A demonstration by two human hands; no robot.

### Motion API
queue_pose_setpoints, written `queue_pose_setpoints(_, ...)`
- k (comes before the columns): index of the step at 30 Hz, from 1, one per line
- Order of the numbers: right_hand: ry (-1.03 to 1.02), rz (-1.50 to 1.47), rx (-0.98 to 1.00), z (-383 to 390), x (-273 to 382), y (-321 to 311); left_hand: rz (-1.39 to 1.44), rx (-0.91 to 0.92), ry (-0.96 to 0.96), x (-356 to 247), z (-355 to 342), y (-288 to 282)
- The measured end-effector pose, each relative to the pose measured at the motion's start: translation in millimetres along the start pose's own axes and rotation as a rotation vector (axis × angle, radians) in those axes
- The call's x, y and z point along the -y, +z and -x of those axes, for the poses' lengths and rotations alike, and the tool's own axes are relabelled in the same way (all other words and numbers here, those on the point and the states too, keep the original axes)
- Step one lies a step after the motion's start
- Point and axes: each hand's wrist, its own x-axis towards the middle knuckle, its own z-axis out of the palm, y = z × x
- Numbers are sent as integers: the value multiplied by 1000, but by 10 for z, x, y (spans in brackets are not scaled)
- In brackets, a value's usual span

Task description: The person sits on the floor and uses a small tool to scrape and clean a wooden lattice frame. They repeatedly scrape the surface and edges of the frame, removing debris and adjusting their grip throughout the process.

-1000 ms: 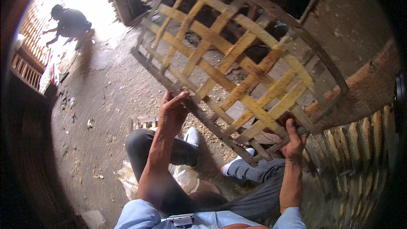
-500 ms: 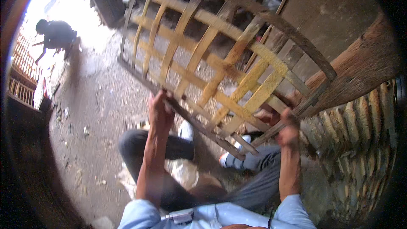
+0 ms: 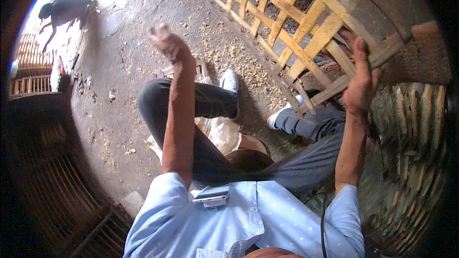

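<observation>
A curved lattice panel of woven bamboo strips [image 3: 306, 24], yellowish with a darker rim, is tilted at the upper right. My right hand [image 3: 361, 83] grips its near right edge, with the thumb in front and fingers partly showing through the gaps behind. My left hand [image 3: 171, 44] is off the panel, raised over the floor to its left. It is smeared by motion, but its fingers look apart and nothing shows in them. The far end of the panel runs out of view at the top.
Beside my right arm is a stack of ribbed bamboo pieces [image 3: 406, 143], below a thick wooden beam [image 3: 418, 55]. Dirt floor [image 3: 119, 86] with scattered chips spreads to the left. Another person [image 3: 67, 9] bends over at the far left, near slatted bamboo work [image 3: 33, 52].
My left hand has let go of the panel's near edge and swung up and away from it. With my right hand still on it, the panel has shifted up and to the right.
</observation>
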Motion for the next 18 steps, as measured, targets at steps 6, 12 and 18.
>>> queue_pose_setpoints(6,-604,168,356,395,-201,711,524,81,-30,-283,626,772)
queue_pose_setpoints(12,12,13,4,26,-139,134,404,269,-223,-187,361,556)
queue_pose_setpoints(18,105,84,65,254,-30,161,170,-134,150,-82,4,403)
